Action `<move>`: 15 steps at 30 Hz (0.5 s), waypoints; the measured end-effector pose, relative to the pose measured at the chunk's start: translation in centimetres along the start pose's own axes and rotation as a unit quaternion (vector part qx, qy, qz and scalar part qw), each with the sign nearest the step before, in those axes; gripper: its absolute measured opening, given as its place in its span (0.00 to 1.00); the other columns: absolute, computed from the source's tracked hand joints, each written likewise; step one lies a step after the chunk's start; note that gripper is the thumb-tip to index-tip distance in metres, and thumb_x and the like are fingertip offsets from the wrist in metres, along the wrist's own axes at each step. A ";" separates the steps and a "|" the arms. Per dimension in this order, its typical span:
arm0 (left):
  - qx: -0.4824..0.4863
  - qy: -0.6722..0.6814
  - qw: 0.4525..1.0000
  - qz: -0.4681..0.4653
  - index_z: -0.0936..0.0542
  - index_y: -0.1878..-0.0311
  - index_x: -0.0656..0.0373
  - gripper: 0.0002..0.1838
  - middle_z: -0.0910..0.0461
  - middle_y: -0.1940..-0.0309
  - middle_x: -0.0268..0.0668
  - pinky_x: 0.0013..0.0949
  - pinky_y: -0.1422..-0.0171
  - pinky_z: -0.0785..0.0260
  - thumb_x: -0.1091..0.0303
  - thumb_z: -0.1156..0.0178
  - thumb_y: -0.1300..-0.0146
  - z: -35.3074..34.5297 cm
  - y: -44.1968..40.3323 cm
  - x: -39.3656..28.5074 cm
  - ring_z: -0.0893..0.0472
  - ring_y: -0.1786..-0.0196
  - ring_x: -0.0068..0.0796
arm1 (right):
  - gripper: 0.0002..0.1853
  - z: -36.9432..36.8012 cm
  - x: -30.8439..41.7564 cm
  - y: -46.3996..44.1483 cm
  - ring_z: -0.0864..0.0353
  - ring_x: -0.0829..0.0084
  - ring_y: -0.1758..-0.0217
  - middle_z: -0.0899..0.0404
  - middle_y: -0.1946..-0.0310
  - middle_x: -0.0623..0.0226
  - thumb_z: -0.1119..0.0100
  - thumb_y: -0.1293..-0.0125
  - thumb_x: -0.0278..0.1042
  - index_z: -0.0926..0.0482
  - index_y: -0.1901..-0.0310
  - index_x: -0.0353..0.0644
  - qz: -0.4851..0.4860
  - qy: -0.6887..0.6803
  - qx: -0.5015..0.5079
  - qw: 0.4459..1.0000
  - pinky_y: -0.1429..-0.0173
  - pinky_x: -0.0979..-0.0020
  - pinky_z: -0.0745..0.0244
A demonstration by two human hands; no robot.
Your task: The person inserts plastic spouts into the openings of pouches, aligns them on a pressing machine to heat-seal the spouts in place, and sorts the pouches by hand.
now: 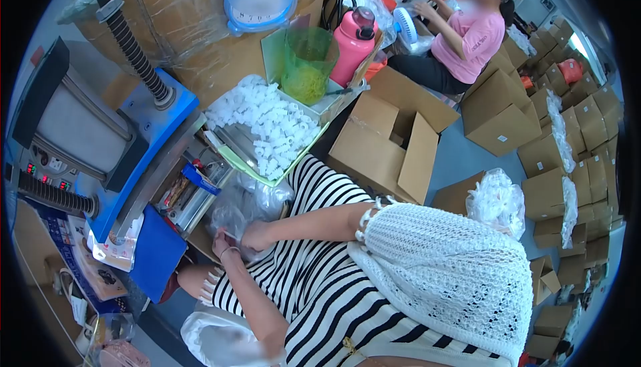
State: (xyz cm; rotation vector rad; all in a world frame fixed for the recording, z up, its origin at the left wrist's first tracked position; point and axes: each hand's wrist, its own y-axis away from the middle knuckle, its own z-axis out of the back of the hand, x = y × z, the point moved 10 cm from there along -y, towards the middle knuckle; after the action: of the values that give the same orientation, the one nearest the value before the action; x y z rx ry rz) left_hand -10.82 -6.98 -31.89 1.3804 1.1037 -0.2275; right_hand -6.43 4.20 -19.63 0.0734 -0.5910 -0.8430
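Note:
In front of my lap, my left hand (225,241) has its fingers closed at the lower edge of a clear plastic bag (244,203). My right hand (256,236) is right beside it, its fingers closed on the same bag. The bag is crumpled and lies below the tray, near a box edge. What is inside it I cannot make out. Just above stands a light green tray (264,178) heaped with small white plastic parts (277,133).
A blue press (170,110) with spring-wrapped posts stands at left. A pink bottle (352,50) and a green translucent cup (310,53) are behind the tray. An open carton (374,143) is to the right. A co-worker in a pink shirt (471,50) sits farther back, near stacked cartons (591,123).

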 end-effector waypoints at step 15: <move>0.089 -0.476 0.822 -0.299 0.20 0.58 0.69 0.18 0.19 0.68 0.34 0.28 0.60 0.33 0.58 0.38 0.36 -4.8 6.1 -11.2 0.26 0.66 0.20 | 0.18 8.9 -5.9 5.8 0.20 0.55 0.59 0.18 0.63 0.58 0.51 0.32 0.49 0.24 0.59 0.39 -0.160 -0.389 -0.349 0.837 0.54 0.59 0.28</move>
State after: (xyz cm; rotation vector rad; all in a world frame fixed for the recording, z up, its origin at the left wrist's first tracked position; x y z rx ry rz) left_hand -14.63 -6.43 -18.77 0.8129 0.6056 -1.3557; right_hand -10.15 13.84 -13.25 -0.9070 -1.0085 -1.3852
